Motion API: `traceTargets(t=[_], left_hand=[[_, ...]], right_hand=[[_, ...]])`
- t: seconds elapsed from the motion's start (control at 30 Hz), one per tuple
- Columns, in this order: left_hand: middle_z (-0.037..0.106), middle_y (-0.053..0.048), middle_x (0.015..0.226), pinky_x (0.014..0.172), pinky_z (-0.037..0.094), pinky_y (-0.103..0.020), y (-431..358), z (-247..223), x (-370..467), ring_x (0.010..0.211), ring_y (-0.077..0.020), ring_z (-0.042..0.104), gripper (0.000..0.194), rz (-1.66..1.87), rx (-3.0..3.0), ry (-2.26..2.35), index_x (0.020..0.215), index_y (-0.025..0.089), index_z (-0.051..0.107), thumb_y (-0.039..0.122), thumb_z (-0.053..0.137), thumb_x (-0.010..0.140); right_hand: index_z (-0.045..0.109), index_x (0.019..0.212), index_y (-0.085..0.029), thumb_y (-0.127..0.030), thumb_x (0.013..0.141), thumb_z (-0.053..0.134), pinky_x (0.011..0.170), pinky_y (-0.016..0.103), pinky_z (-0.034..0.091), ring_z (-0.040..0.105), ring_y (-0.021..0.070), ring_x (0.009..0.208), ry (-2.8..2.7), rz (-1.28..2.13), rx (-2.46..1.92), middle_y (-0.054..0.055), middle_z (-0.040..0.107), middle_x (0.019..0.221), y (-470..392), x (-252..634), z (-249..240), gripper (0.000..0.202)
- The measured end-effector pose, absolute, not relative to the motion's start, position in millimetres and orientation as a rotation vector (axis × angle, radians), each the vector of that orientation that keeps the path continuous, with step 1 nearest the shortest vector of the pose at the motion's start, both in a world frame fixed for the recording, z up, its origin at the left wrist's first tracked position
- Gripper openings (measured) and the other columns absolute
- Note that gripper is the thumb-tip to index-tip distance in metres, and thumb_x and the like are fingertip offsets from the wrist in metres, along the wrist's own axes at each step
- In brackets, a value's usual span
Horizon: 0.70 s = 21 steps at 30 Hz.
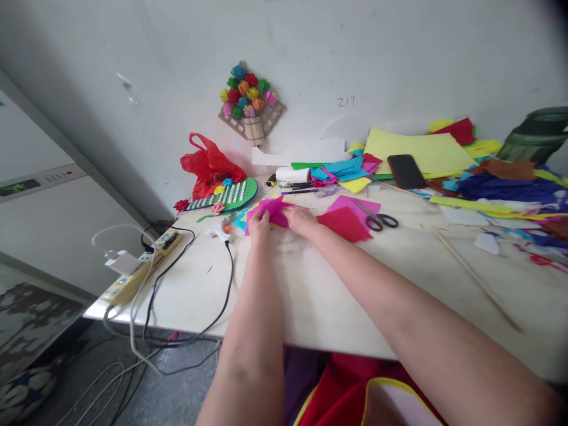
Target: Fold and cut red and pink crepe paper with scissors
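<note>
Both hands are at a magenta sheet of paper point(276, 209) at the middle of the table. My left hand point(259, 222) pinches its left part between thumb and fingers. My right hand point(300, 220) is closed at the right side of the same sheet, with its fingertips partly hidden by the paper. Yellow and blue sheets point(241, 220) peek out from under it on the left. To the right of my right hand lie a red sheet point(345, 223) and a pink sheet point(370, 206). Black-handled scissors point(381, 222) rest on the edge of the pink one.
A glue gun point(219, 229) with a black cord and a power strip point(133, 278) lie left. Behind are a green craft board point(239, 195), a red plastic bag point(213, 163) and pens point(299, 188). Rightward are a phone point(406, 171), paper scraps point(510, 189) and a thin stick point(479, 281).
</note>
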State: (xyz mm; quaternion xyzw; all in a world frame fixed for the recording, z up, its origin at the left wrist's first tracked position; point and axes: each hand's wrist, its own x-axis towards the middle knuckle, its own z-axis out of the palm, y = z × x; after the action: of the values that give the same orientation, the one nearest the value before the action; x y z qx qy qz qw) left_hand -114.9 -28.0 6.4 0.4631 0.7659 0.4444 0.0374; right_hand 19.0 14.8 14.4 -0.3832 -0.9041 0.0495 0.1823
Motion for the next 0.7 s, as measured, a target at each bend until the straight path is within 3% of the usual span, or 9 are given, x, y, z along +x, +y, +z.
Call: traceTargets(t=[0.17, 0.4, 0.53, 0.7], left_hand=[[0.066, -0.003, 0.088, 0.076, 0.044, -0.027, -31.8, 11.4, -108.8, 0.086, -0.0180, 0.059, 0.033, 1.287, 1.425, 2.371, 0.097, 0.020, 0.065, 0.037, 0.042, 0.079], [0.067, -0.005, 0.092, 0.097, 0.031, -0.034, -33.8, 15.8, -97.5, 0.095, -0.0193, 0.058, 0.030, 1.126, 1.633, 2.490, 0.100, 0.023, 0.064, 0.037, 0.046, 0.080], [0.067, -0.003, 0.097, 0.105, 0.018, -0.035, -32.3, 13.5, -91.9, 0.097, -0.0175, 0.057, 0.029, 1.086, 1.849, 2.408, 0.100, 0.024, 0.064, 0.034, 0.046, 0.081], [0.065, -0.002, 0.103, 0.105, 0.018, -0.037, -36.8, 14.2, -84.5, 0.100, -0.0188, 0.056, 0.031, 0.923, 2.034, 2.296, 0.106, 0.027, 0.062, 0.035, 0.044, 0.082]], right_hand=[[0.051, 0.120, -0.017, -0.025, 0.088, 0.035, 0.096, 0.031, 0.030, 0.044, 0.0204, 0.116, -2.557, 0.281, -1.158, 0.009, 0.050, 0.126, 28.8, 12.4, 13.4, 0.037], [0.050, 0.122, -0.014, -0.037, 0.087, 0.030, 0.098, 0.046, 0.024, 0.028, 0.0330, 0.125, -2.635, 0.123, -1.347, 0.014, 0.036, 0.137, 32.1, 14.7, 8.6, 0.046], [0.049, 0.124, -0.015, -0.034, 0.087, 0.029, 0.096, 0.047, 0.026, 0.030, 0.0334, 0.123, -2.634, 0.113, -1.352, 0.014, 0.039, 0.134, 29.0, 14.5, 9.6, 0.046], [0.053, 0.119, -0.012, -0.028, 0.082, 0.039, 0.097, 0.043, 0.026, 0.033, 0.0306, 0.121, -2.584, 0.210, -1.468, 0.015, 0.046, 0.128, 29.0, 10.0, 5.9, 0.043]])
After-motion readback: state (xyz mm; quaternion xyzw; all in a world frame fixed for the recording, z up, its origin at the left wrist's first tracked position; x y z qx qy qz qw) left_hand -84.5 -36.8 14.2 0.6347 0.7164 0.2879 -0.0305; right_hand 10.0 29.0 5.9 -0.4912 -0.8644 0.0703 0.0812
